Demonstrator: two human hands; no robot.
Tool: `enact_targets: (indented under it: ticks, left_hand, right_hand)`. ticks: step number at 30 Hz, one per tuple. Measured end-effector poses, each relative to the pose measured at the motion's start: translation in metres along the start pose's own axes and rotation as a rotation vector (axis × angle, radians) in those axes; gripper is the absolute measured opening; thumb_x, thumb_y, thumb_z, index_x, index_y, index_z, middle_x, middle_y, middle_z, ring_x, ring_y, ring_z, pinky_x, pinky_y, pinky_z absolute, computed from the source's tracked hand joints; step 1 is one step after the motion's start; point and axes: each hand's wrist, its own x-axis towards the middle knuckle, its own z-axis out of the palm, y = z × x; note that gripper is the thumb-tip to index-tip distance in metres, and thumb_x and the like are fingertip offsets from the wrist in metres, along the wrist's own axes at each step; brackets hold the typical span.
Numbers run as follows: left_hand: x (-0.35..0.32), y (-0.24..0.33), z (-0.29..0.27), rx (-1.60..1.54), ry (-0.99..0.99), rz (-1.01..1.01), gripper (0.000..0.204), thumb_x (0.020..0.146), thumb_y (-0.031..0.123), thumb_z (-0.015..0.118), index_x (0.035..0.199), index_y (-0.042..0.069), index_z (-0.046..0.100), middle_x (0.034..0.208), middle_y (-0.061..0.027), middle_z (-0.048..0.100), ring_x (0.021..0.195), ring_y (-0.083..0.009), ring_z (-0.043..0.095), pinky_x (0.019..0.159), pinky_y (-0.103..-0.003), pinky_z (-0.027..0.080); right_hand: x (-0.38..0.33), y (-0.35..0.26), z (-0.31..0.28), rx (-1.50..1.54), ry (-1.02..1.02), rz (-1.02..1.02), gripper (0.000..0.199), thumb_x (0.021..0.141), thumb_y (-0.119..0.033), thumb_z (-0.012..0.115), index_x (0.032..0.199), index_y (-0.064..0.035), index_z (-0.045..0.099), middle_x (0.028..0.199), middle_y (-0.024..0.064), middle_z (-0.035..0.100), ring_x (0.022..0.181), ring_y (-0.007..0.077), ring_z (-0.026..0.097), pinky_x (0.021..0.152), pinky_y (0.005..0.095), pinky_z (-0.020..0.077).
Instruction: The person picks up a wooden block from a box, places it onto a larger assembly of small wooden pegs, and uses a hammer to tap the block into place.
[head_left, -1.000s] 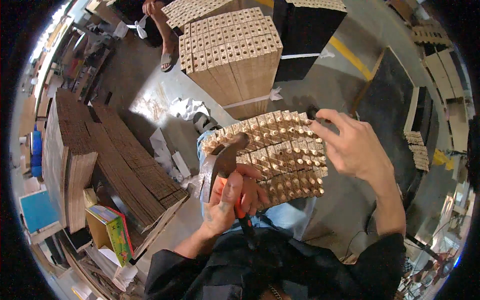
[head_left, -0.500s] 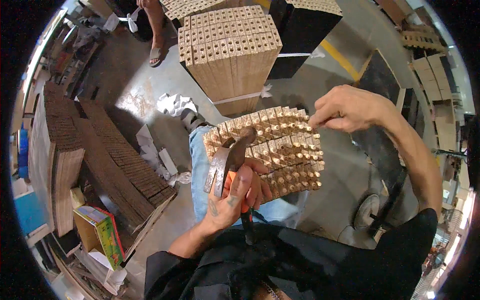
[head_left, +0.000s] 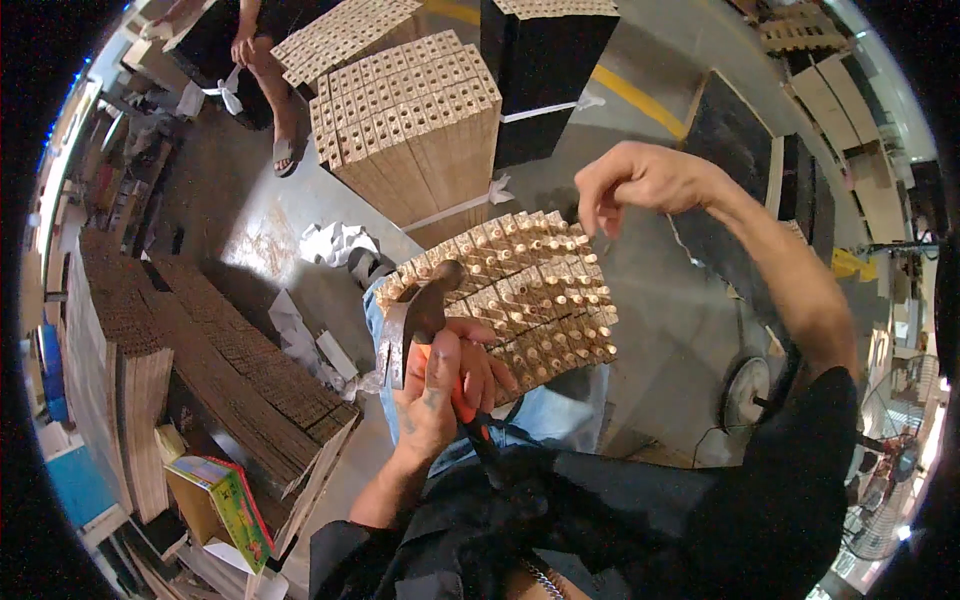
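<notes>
In my left hand [head_left: 432, 395] is a claw hammer [head_left: 425, 315], gripped by its orange and black handle with the steel head up. Behind it, over my jeans, stands a bundle of wooden strips [head_left: 490, 285], whose drilled ends face up. Pale wooden dowels [head_left: 560, 299] stick out of many holes in rows, some leaning. The hammer and my left hand hide the bundle's near left part. My right hand [head_left: 640, 180] hovers just beyond the bundle's far right corner, fingers bent down and closed together; anything between the fingertips is too small to make out.
Drilled wooden stacks [head_left: 410, 130] stand ahead, with a black-sided stack [head_left: 550, 80] beside them. Long dark boards [head_left: 210, 340] lie at left, near an open colourful box [head_left: 225, 505]. White paper [head_left: 335, 243] litters the floor. Another person's leg [head_left: 272, 90] shows at upper left.
The view has shifted, so the surroundings sit further left. My right hand has lifted a little from the bundle's corner, with its fingers now pointing down. The hammer remains in my left hand.
</notes>
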Motion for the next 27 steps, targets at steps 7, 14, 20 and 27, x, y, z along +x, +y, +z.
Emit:
enact_targets:
  ticks: [7,14,20,27]
  left_hand:
    - [-0.005,0.008,0.002,0.108,0.071,0.024,0.050,0.103,0.041,0.039,0.108,-0.007,0.053,0.053,-0.0030,0.044,0.047,-0.0149,0.046,0.061,-0.037,0.052]
    - [0.003,-0.003,0.001,0.149,0.106,0.090,0.052,0.101,0.042,0.042,0.103,-0.007,0.056,0.050,-0.0031,0.043,0.043,-0.0157,0.045,0.055,-0.039,0.051]
    - [0.007,-0.005,0.005,0.494,0.418,0.156,0.051,0.100,0.045,0.044,0.106,-0.004,0.056,0.058,0.0038,0.036,0.052,-0.0079,0.035,0.053,-0.026,0.039]
    - [-0.002,-0.010,0.032,0.755,0.128,0.292,0.048,0.104,0.040,0.034,0.104,-0.003,0.056,0.068,0.0038,0.029,0.061,-0.0072,0.029,0.064,-0.020,0.035]
  right_hand:
    - [-0.045,-0.002,0.096,0.962,0.650,-0.442,0.033,0.089,-0.009,0.051,0.120,0.0016,0.054,0.089,0.0073,0.056,0.066,0.0181,0.063,0.065,0.0347,0.0573]
    - [-0.065,0.017,0.230,1.634,0.891,-0.878,0.043,0.089,-0.009,0.051,0.131,-0.0012,0.050,0.091,0.0059,0.051,0.068,0.0150,0.052,0.060,0.0324,0.0511]
    - [-0.130,0.077,0.363,1.547,1.638,-0.517,0.053,0.093,-0.012,0.053,0.143,-0.0097,0.040,0.096,0.0073,0.058,0.076,0.0212,0.057,0.071,0.0370,0.0491]
    - [-0.187,0.216,0.804,0.230,2.013,1.738,0.075,0.082,-0.012,0.061,0.148,-0.0082,0.025,0.074,0.0232,0.063,0.064,0.0376,0.065,0.065,0.0454,0.0562]
